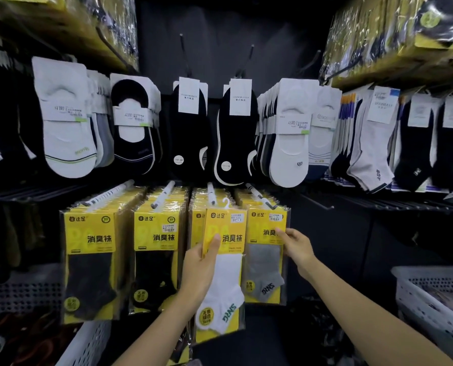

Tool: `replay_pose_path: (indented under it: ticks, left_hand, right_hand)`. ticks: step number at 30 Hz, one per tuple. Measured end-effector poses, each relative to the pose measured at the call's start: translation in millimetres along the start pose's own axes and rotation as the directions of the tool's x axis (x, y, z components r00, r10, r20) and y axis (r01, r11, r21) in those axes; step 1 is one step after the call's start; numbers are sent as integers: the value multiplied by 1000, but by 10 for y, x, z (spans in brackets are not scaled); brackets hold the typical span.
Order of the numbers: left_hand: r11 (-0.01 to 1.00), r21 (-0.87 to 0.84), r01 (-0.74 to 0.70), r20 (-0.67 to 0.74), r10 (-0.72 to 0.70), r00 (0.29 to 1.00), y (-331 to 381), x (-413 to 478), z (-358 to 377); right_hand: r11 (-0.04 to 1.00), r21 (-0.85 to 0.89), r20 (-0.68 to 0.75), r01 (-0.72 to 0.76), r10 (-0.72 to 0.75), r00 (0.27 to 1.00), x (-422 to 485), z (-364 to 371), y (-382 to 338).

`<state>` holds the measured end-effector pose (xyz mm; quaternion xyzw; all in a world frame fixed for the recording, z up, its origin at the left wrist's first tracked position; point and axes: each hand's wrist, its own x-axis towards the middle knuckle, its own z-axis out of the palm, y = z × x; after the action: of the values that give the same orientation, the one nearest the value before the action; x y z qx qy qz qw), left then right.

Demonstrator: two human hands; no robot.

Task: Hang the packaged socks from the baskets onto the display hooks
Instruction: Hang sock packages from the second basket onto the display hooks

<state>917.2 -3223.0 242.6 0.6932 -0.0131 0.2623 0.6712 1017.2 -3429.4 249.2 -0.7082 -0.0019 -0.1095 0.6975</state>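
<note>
A yellow-carded pack of white socks (224, 260) was held upright at lower centre, gripped by the left hand (196, 273), with its white hanger (226, 203) just beside a display hook (211, 192). To its right, a hung grey-sock pack (266, 260) was pinched at its edge by the right hand (295, 245). A white perforated basket (418, 307) was seen at lower right.

Light is dim, brighter on the yellow packs (156, 233), glaring off the upper plastic wrapping (373, 35), while the edges bow and blur.
</note>
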Motion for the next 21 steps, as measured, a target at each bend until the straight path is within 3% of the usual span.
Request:
replay_pose_path:
  ticks: [3,6,13,15,21]
  left_hand:
    - [1000,-26,9,59,-8,998,-30,-16,55]
    - [997,-56,44,104,-38,994,-33,-44,99]
    - [990,-107,95,223,-70,972,16,-161,351]
    - [986,-119,113,258,-79,963,33,-200,455]
    - [979,-107,171,284,-135,949,4,-235,578]
  right_hand:
    - [998,5,-125,-69,69,990,-36,-57,139]
    - [996,16,-150,-93,94,984,-156,-121,185]
    - [995,91,242,-27,4,970,-634,-1,-100]
    - [992,120,279,-32,-3,960,-712,18,-136]
    - [977,205,87,-53,36,996,-667,-170,-122]
